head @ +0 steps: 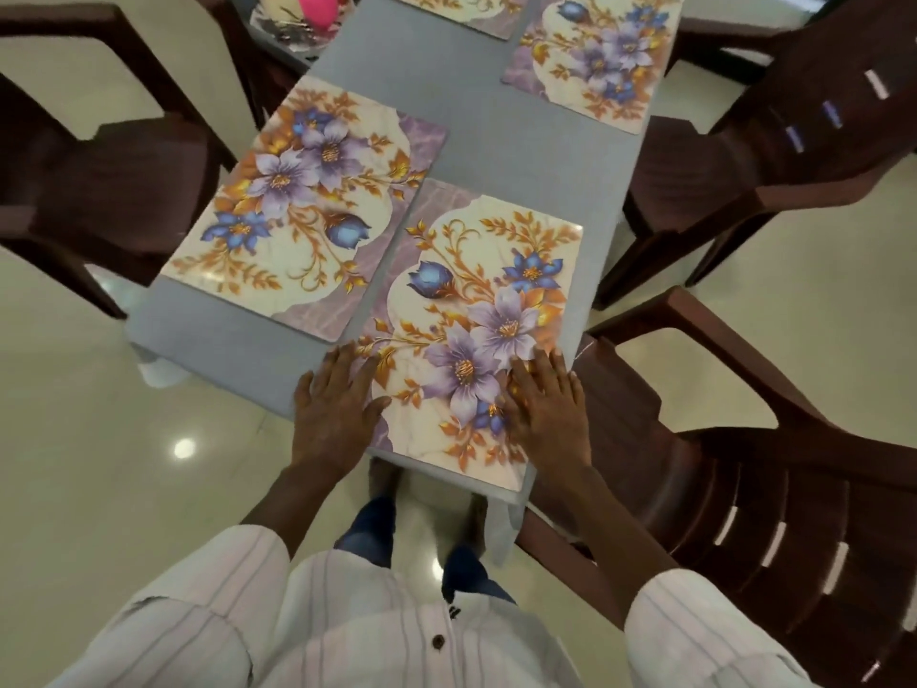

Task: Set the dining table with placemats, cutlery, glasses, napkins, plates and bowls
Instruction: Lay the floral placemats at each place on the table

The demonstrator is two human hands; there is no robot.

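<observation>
On near placemat (476, 270): left hand (337, 407), right hand (546, 404) flat.

This looks like the dining room of a home. A long dining table (496, 141) covered with a grey cloth stands in the middle, laid with floral placemats (297, 201) in purple, blue and gold. Brown moulded plastic armchairs (744, 464) with slotted backs are drawn up along both sides. The floor (99, 439) is glossy cream tile, with a bright spot of light reflected in it.
</observation>
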